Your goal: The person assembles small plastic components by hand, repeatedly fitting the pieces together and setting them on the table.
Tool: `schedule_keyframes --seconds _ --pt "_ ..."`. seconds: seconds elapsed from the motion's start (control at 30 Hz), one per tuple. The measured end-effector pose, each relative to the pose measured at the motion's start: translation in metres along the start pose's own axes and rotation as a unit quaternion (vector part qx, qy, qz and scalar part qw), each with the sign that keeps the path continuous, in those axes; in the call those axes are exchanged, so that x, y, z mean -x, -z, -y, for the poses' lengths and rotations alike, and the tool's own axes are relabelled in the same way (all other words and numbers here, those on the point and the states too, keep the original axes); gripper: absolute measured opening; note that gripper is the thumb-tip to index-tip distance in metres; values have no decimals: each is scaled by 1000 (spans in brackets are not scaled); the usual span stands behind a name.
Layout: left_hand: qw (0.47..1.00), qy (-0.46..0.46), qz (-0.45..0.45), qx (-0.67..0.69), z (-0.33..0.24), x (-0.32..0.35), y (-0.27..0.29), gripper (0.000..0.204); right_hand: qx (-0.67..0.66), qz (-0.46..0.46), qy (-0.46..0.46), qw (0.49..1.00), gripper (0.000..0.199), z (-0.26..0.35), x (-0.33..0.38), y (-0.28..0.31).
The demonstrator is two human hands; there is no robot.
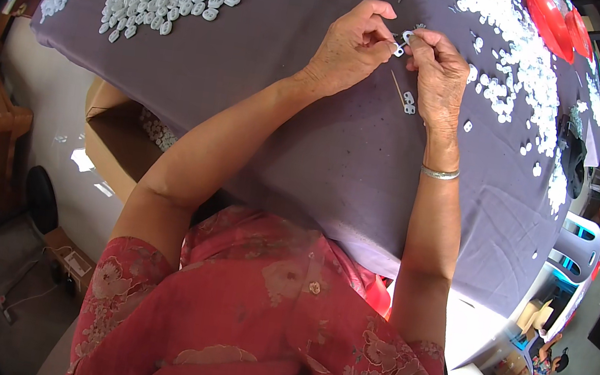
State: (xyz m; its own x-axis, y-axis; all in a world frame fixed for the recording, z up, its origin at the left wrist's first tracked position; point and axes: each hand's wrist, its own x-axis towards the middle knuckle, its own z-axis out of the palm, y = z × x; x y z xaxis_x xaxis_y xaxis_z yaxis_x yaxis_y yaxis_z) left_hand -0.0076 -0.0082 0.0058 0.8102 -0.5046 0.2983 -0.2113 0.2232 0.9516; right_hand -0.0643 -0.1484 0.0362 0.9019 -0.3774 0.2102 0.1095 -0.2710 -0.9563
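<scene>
Over purple tablecloth (305,154), grey floor (59,104) beyond, both hands (354,48) (439,69) pinch small white pieces (399,50).

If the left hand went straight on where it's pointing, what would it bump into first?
Past the small white pieces at its fingers, the left hand would probably bump the right hand first, though depth is hard to judge.

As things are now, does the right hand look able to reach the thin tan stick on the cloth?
Probably yes: the thin tan stick lies uncovered nearby, but the right hand holds a white piece.
</scene>
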Motion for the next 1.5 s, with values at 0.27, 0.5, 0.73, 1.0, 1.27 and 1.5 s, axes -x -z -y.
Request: schedule_keyframes --seconds 0.27,0.5,0.73,1.0,1.27,1.5 --pt "1000 6 -14 16 -3 0 -2 36 -39 9 -30 999 9 -1 -2 -1" --pt "999 33 -12 17 -7 1 -1 38 -15 33 -30 999 9 1 1 -2" --pt "998 51 -16 32 -7 2 1 41 11 52 -10 999 10 1 3 -3" --pt "997 63 -9 52 -6 0 5 39 201 66 134 968 18 5 8 0" --pt "998 43 37 25 -4 0 9 36 271 62 196 940 25 6 9 4" --pt "994 78 65 28 -17 0 12 32 238 34 224 945 26 1 11 1"
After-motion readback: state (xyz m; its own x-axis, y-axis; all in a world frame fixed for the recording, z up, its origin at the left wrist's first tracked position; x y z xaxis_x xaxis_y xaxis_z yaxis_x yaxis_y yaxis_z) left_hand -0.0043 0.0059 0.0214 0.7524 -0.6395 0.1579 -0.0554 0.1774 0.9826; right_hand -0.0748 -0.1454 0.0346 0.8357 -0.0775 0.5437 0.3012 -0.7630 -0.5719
